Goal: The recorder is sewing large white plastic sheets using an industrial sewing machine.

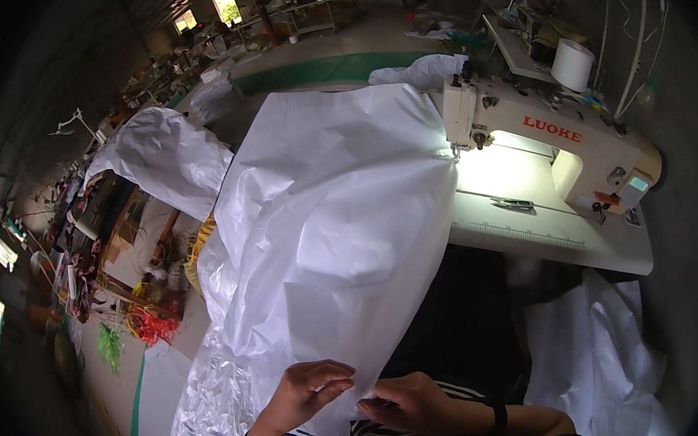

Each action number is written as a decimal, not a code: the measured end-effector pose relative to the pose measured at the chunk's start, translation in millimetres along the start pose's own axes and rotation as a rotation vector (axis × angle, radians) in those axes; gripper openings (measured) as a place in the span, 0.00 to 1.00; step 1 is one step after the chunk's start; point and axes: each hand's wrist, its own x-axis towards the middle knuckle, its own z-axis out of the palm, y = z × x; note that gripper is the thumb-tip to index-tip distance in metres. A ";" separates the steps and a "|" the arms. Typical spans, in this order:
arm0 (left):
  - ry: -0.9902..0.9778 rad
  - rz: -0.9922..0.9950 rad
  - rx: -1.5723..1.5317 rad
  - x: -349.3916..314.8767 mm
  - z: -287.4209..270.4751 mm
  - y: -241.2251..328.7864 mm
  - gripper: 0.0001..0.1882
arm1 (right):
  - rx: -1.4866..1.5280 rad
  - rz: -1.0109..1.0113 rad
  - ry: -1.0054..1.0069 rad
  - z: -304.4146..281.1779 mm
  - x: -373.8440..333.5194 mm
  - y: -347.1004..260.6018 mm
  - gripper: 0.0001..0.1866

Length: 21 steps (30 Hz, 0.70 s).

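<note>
A large white plastic-like sheet (347, 242) drapes from under the needle of a sewing machine (553, 127) down toward my lap. At its near edge, my left hand (307, 391) is curled, thumb close to the fingertips, apparently pinching the sheet; the exact grip is partly hidden. Just to its right, my right hand (412, 403) is closed with its fingertips on the sheet's right edge. The hands are a short gap apart. The machine's lamp lights the needle area. On the machine table (544, 233) lies a pair of small thread snips (514, 204).
A white thread cone (572, 66) stands behind the machine. More white sheeting (592, 360) hangs at the right, and another white piece (161, 158) lies at the left. Red strands (152, 325) and green strands (109, 347) hang from a cluttered bench on the left.
</note>
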 end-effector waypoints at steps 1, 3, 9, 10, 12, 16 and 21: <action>-0.042 0.002 0.006 -1.5 5.7 2.0 0.11 | -0.094 -0.033 0.000 2.0 -1.7 -2.1 0.13; -0.058 0.019 -0.003 -4.7 16.0 3.9 0.10 | -0.233 -0.111 -0.004 7.9 -5.7 -7.0 0.12; -0.059 -0.138 -0.177 -17.0 37.0 -5.9 0.07 | -0.635 -0.187 0.076 22.2 -14.6 -13.3 0.10; -0.092 -0.214 -0.227 -19.6 39.3 -8.7 0.07 | -0.711 -0.231 0.062 22.9 -15.7 -10.7 0.09; -0.094 -0.307 -0.352 -22.4 43.3 -16.1 0.07 | -0.876 -0.326 0.030 24.5 -17.5 -1.8 0.08; -0.266 -0.550 -0.645 -20.9 51.8 -25.8 0.10 | -0.994 -0.416 -0.046 33.6 -23.8 12.6 0.07; -0.198 -0.391 -0.331 -14.5 65.1 -13.8 0.06 | -0.828 -0.424 -0.128 4.5 -32.9 13.8 0.07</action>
